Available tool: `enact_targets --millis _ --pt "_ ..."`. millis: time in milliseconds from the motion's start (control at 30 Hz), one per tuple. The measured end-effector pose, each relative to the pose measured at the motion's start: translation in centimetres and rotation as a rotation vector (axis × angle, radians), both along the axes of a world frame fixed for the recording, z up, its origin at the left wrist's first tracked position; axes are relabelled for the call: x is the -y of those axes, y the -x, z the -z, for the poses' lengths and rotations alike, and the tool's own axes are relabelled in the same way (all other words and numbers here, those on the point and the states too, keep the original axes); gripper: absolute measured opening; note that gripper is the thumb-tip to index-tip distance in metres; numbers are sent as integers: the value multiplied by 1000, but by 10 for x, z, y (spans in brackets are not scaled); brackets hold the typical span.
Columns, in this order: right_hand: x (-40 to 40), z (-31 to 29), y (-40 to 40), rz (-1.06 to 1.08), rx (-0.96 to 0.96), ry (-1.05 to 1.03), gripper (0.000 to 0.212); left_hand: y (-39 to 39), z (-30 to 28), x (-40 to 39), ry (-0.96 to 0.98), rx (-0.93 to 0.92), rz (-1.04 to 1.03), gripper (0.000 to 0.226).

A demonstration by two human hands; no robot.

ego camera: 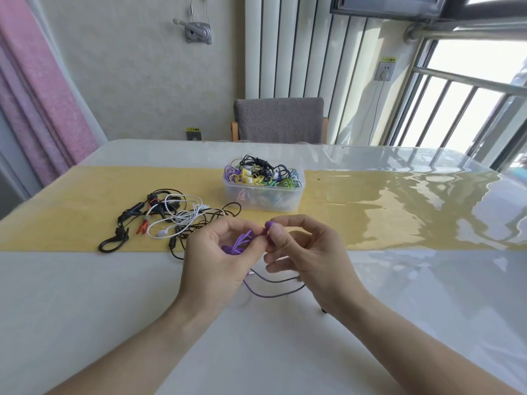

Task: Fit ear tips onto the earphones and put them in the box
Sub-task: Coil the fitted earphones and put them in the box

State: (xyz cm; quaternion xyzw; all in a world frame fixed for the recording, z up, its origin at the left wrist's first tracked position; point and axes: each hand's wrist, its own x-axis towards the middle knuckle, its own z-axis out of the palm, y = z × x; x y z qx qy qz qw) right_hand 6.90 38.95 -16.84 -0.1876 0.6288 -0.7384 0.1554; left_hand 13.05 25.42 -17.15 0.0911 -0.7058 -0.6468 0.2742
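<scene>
Purple earphones (pixel 242 242) between both hands

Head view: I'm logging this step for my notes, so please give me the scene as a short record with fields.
left hand: left hand holds the bunched purple cable
right hand: right hand pinches the purple earbud at its fingertips
cable slack: loops down onto the table between the wrists
box: clear box on the yellow strip, heaped with coloured earphones
loose pile: black and white earphones left of the hands
ear tip fitted: cannot tell
</scene>
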Motion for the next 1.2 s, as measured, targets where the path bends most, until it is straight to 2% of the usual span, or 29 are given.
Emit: enact_targets --millis 133,233,300,400,633,767,967,1100,1200 --pt "-2 2 3 -5 -135 -109 23 1 1 4 18 42 79 25" --pt "-8 -3 4 -28 -231 -209 11 1 -1 5 19 93 154 25" --pt "-11 -5 8 -34 -210 -217 16 1 0 6 25 103 178 26" --pt "-14 -5 13 -21 -84 -167 38 0 -1 5 18 74 198 25" --pt "-15 -5 12 -39 -119 -126 29 -1 -1 5 0 39 123 20" --pt "-17 -5 15 -114 -254 -253 16 -3 -1 6 88 34 90 23" --pt "-29 -14 33 -108 -434 -445 18 2 0 11 35 50 126 16" --pt "-54 -25 58 59 -602 -731 13 5 3 13 -18 71 164 18" --pt "-72 -31 69 -51 -625 -934 11 6 5 15 13 128 208 23"
